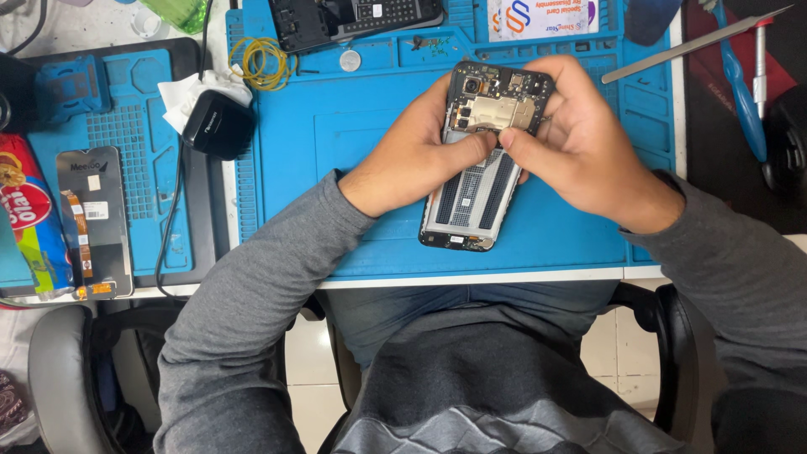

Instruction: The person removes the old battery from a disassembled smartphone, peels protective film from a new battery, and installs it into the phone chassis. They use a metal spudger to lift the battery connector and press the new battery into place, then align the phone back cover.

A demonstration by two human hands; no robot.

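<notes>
An opened smartphone [471, 197] with its back cover off lies tilted on a blue work mat [353, 143]. Its circuit board and camera module show at the top. My left hand [420, 155] grips the phone's left edge, thumb pressed on the middle of the board. My right hand [580, 139] wraps the top right corner, with thumb and forefinger pinching at a small part near the metal shield in the middle. Both thumbs meet there. What the fingertips pinch is too small to tell.
A replacement screen [94, 220] lies on a second blue mat at the left beside a snack packet [29, 223]. A black box [218, 124], yellow wire coil [265, 63], coin cell [350, 60], metal tweezers [693, 44] and blue screwdriver [741, 88] sit around. The desk edge [471, 277] runs near my lap.
</notes>
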